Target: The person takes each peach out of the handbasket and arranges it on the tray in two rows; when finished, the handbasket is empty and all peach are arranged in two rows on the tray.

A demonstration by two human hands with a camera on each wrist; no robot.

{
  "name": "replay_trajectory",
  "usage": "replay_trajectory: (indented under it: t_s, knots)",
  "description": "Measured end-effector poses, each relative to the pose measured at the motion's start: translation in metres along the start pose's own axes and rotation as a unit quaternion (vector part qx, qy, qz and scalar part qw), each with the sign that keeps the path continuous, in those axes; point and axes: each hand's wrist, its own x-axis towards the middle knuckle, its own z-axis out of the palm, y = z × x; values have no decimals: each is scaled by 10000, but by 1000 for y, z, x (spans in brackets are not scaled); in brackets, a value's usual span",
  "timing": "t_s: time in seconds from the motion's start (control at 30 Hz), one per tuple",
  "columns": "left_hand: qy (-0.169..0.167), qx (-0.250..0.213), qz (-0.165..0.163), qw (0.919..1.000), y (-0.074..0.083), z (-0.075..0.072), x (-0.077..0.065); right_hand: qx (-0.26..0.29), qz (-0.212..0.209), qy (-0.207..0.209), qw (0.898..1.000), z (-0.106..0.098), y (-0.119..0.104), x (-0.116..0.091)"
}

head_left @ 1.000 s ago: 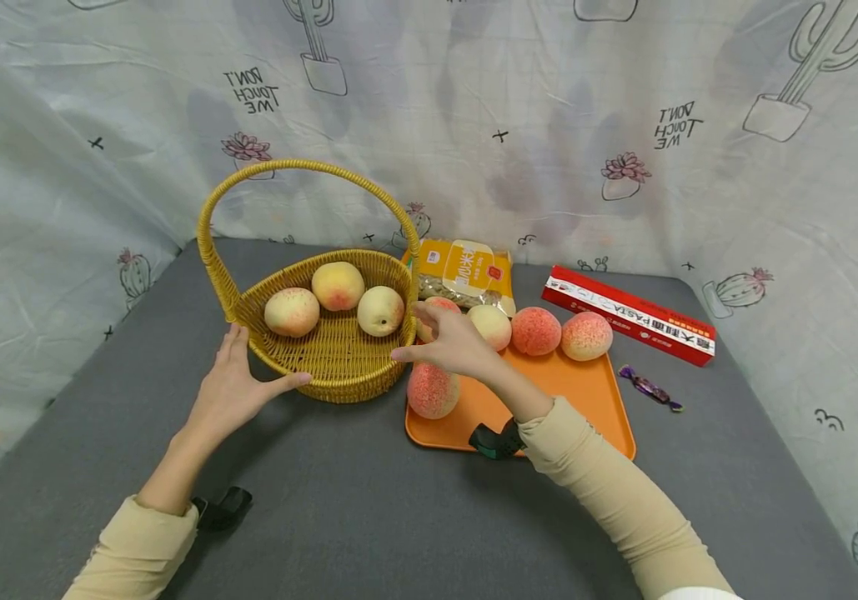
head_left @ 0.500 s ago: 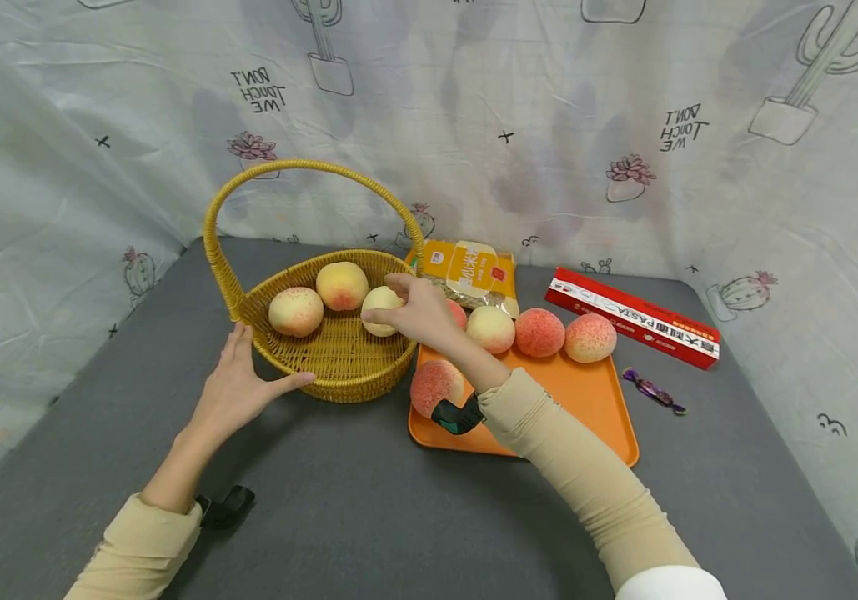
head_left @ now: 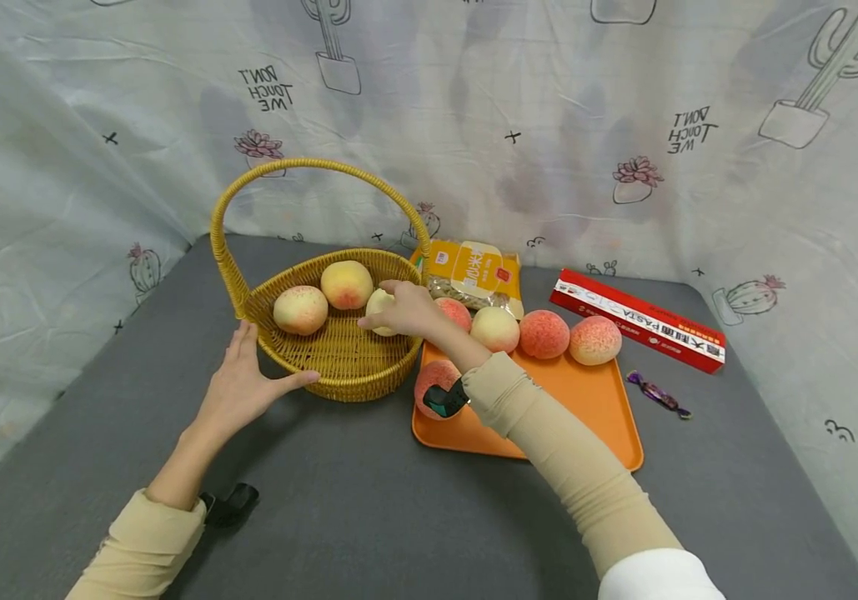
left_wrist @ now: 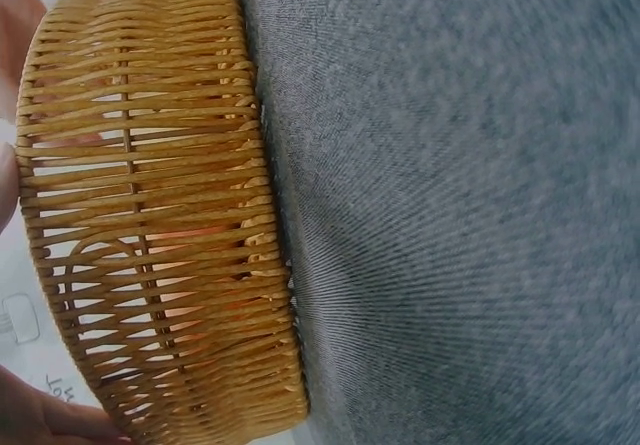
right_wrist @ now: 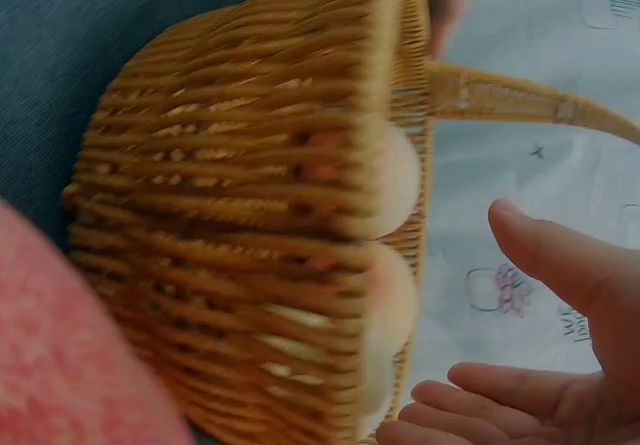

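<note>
The yellow wicker basket [head_left: 349, 387] stands upright with three peaches inside: a speckled peach [head_left: 300, 310], a yellow peach [head_left: 347, 285] and a pale peach [head_left: 381, 313]. My left hand [head_left: 239, 392] rests at the basket's near left side, fingers fairly straight, thumb along the front rim. In the left wrist view the thumb touches the basket [left_wrist: 150, 195]. My right hand [head_left: 408, 310] hovers over the basket's right rim, partly hiding the pale peach. The right wrist view shows that hand [right_wrist: 560, 345] with thumb and fingers apart, holding nothing.
Right of the basket lies an orange tray [head_left: 579, 408] with several peaches, among them a red one [head_left: 544, 334]. Behind are a yellow food packet [head_left: 477, 271] and a red pasta box [head_left: 639, 320]. A purple wrapped candy [head_left: 658, 394] lies at the right.
My right hand has moved left from beside the basket's right rim to over the pale peach. The left hand stays at the basket, and the peaches keep their places.
</note>
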Motion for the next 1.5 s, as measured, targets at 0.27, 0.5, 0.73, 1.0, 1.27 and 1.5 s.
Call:
replay_trajectory:
  t_s: [0.27, 0.5, 0.73, 1.0, 1.27, 1.5]
  knots:
    - [-28, 11, -38, 10000, 1, 0, 0, -112, -26, 173, 9998, 7, 7, 14]
    - [-40, 8, -39, 10000, 2, -1, 0, -145, 250, 273, 9992, 14, 3, 28]
    - [-15, 23, -27, 10000, 4, -1, 0, -462, 603, 252, 9968, 20, 2, 41]
    - [-16, 33, -51, 10000, 3, -1, 0, 47, 348, 329, 9988, 21, 7, 41]
    - [-4, 48, -21, 10000, 3, -1, 0, -506, 105, -314, 9982, 16, 11, 36]
    - [-7, -10, 21, 10000, 3, -1, -1, -1489, 103, -574, 9871, 17, 7, 33]
